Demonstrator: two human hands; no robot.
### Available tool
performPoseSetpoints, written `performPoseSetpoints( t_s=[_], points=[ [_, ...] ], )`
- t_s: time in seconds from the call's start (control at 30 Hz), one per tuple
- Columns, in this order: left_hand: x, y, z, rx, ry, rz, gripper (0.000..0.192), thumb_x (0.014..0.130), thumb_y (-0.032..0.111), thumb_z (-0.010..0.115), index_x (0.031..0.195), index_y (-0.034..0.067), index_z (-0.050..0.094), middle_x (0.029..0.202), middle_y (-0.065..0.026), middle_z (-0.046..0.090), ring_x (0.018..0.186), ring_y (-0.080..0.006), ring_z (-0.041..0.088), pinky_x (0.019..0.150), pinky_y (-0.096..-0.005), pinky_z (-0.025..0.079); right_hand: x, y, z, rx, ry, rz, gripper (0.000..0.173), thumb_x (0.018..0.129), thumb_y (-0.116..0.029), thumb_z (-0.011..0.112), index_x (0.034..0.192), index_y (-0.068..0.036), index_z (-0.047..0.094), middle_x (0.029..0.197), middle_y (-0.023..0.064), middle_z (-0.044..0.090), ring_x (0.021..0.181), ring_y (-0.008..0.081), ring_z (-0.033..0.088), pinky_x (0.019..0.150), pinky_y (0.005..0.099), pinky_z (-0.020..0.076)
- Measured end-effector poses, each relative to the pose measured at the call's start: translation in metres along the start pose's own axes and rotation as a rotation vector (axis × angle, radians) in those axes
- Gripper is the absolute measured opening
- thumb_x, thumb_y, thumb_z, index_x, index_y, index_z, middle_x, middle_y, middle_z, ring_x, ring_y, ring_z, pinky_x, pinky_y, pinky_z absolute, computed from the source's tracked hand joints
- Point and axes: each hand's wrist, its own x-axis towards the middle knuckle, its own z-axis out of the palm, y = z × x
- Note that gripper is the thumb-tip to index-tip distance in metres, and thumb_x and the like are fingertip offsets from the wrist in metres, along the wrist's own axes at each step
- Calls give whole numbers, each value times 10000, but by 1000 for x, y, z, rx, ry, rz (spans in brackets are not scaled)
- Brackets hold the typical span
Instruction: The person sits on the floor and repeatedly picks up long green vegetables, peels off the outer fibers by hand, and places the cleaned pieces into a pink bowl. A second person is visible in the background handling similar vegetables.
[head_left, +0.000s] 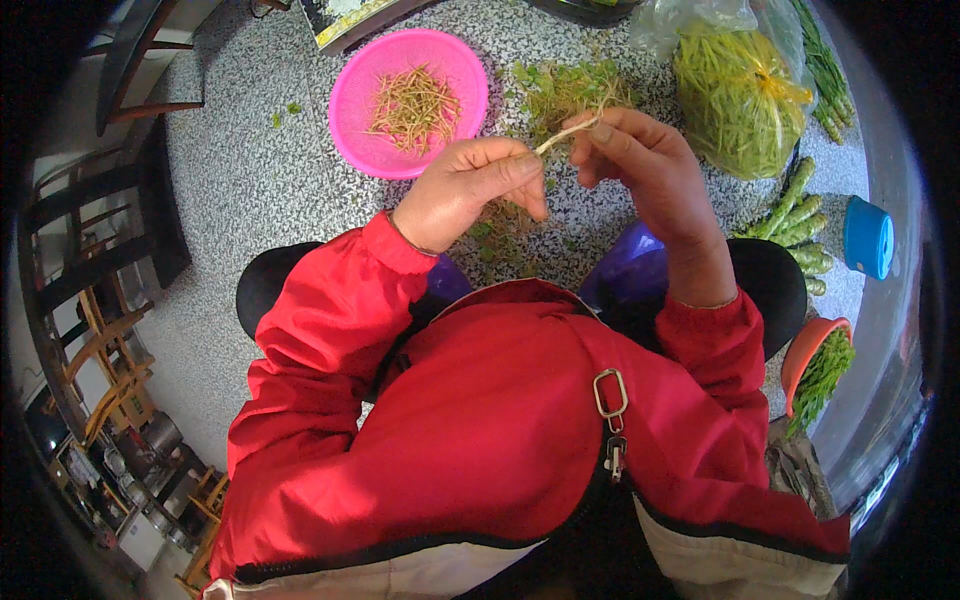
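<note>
Between my two hands stretches a thin pale root or stem (564, 137). My left hand (480, 180) pinches its lower left end between thumb and forefinger. At the upper right end, with fine rootlets, my right hand (637, 154) grips it with thumb and fingertips. Behind my left hand, on the speckled floor, stands a pink plastic basin (349, 127) with a heap of short pale stems (415, 109) in it. A pile of leafy green plants with tangled roots (562, 86) lies just beyond my hands. More leafy scraps (499, 229) lie below them, near my knees.
To the right are a tied plastic bag of green vegetables (739, 105), thick knobbly green stems (795, 217), a blue plastic container (868, 238) and an orange bowl of greens (795, 360). A box (360, 22) stands at the top; wooden chairs (112, 360) are at left.
</note>
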Motion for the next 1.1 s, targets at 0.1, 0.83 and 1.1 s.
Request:
performPoseSetpoints(
  t_s=[0.1,0.83,1.1],
  points=[
    [0,-1,0,28,19,-9,281,964,256,517,852,23,628,776,-51,646,759,-135,614,758,-277,487,1,5,4,-130,91,-49,224,934,-187,537,1004,-2,643,757,16,608,669,105,560,650,244,466],
    [0,-2,0,334,77,76,244,937,194,567,776,25,638,726,2,622,700,-72,560,654,-228,451,2,3,0,-30,152,92,146,899,-175,607,932,-36,637,797,33,644,677,106,594,642,241,494],
    [0,-1,1,249,21,23,274,950,200,524,774,16,628,746,-32,630,755,-124,585,719,-266,457,5,21,14,-558,372,-139,118,865,-123,601,898,-13,628,725,19,606,635,88,563,587,226,443]
  ],
)
